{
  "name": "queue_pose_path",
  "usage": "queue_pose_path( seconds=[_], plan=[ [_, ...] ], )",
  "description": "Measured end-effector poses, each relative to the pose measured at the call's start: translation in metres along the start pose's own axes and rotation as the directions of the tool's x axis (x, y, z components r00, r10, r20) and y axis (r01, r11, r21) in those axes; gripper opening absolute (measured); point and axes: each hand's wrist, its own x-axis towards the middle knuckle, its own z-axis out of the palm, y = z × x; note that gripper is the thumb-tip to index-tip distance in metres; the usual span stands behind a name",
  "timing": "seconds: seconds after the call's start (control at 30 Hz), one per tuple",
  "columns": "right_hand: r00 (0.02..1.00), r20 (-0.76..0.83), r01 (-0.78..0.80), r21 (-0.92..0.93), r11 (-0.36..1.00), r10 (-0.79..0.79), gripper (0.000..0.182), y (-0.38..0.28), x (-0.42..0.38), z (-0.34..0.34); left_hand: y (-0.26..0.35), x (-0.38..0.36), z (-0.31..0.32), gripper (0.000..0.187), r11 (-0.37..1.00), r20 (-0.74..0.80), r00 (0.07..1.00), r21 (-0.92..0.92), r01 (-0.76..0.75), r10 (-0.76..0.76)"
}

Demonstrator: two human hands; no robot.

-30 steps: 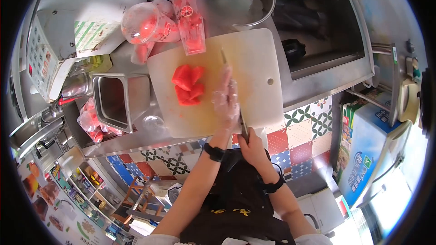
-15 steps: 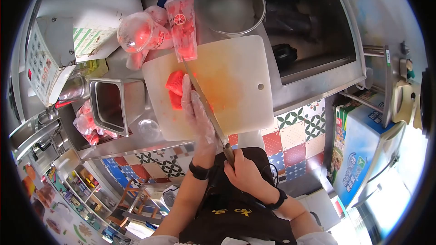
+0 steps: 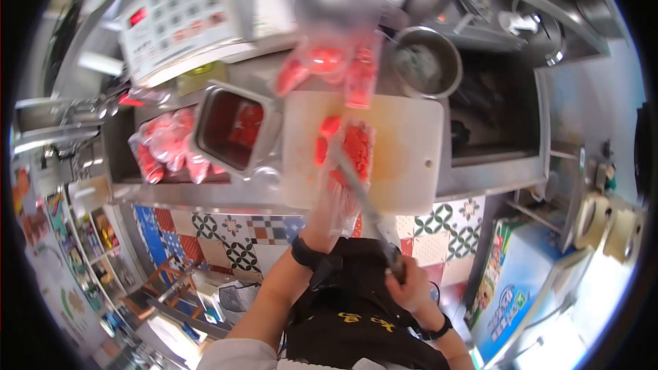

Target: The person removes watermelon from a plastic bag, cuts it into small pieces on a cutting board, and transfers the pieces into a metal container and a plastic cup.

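My left hand [image 3: 332, 188], in a clear plastic glove, is over the cutting board [image 3: 404, 151] beside red fruit. Its fingers are smeared by motion, so their grip cannot be made out. A knife [image 3: 367, 205] lies slantwise across my view, handle toward my body, with my right hand [image 3: 409, 286] closed around the handle. The blade's far end overlaps the left hand's fingers in view. Small red fruit pieces [image 3: 356, 154] show right of the blade, seemingly behind clear plastic. A larger red fruit chunk [image 3: 324, 140] sits left of them.
Left of the board stands a steel container [image 3: 271, 137] with red pieces inside. Plastic-wrapped red fruit [image 3: 168, 140] lies farther left. A clear cup of red fruit [image 3: 360, 75] touches the board's far edge. Behind it on the right are a metal bowl [image 3: 449, 62] and a sink [image 3: 500, 123].
The view has shifted left, so the board appears farther right. The knife and my right hand have swung rightward from my left hand. Small red pieces now show beside the left hand.
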Motion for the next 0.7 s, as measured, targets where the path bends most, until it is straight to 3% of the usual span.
queue_pose_path(
  seconds=[0.1,0.13,0.2,0.23,0.3,0.37,0.43,0.5,0.6,0.63,0.7],
  plan=[
    [0.991,-0.107,-0.066,0.082,0.994,0.074,0.028,-0.003,0.005,-0.01,0.055,-0.007,0.012,0.041,0.99,0.002,0.991,-0.053,-0.133,0.134],
    [0.984,-0.134,-0.098,0.121,0.988,0.114,0.025,-0.003,0.007,-0.012,0.077,-0.011,0.017,0.041,0.977,-0.078,0.975,-0.009,-0.212,0.21],
    [0.976,-0.195,-0.073,0.116,0.991,0.095,0.019,0.0,0.012,-0.012,0.12,0.003,0.0,0.04,0.891,-0.083,0.887,0.017,-0.455,0.454],
    [0.972,-0.216,-0.065,0.126,0.99,0.091,0.018,0.001,0.015,-0.012,0.144,0.012,-0.015,0.042,0.815,0.02,0.838,0.22,-0.536,0.546],
    [0.966,-0.224,-0.091,0.162,0.983,0.126,0.014,0.001,0.02,-0.012,0.169,0.019,-0.036,0.041,0.52,0.223,0.748,0.595,-0.612,0.625],
    [0.962,-0.244,-0.077,0.183,0.98,0.121,0.014,0.007,0.022,-0.005,0.179,0.023,-0.05,0.035,0.077,0.402,0.694,0.832,-0.549,0.597],
    [0.962,-0.229,-0.099,0.219,0.971,0.15,0.014,0.014,0.025,0.002,0.184,0.03,-0.058,0.03,-0.404,0.561,0.671,0.824,-0.398,0.485],
    [0.957,-0.19,-0.157,0.301,0.941,0.22,0.014,0.038,0.024,0.015,0.184,0.034,-0.061,0.026,-0.792,0.652,0.692,0.58,-0.19,0.311],
    [0.942,-0.096,-0.253,0.422,0.871,0.32,0.014,0.042,0.023,0.021,0.149,0.019,-0.039,0.023,-0.476,0.608,0.683,0.778,-0.409,0.405],
    [0.936,-0.06,-0.284,0.459,0.842,0.348,0.013,0.041,0.024,0.022,0.127,0.011,-0.054,0.024,-0.156,0.451,0.76,0.888,-0.432,0.468],
    [0.932,-0.041,-0.298,0.477,0.827,0.36,0.013,0.046,0.027,0.026,0.088,-0.005,-0.061,0.028,0.016,0.291,0.884,0.948,-0.319,0.366]
  ],
)
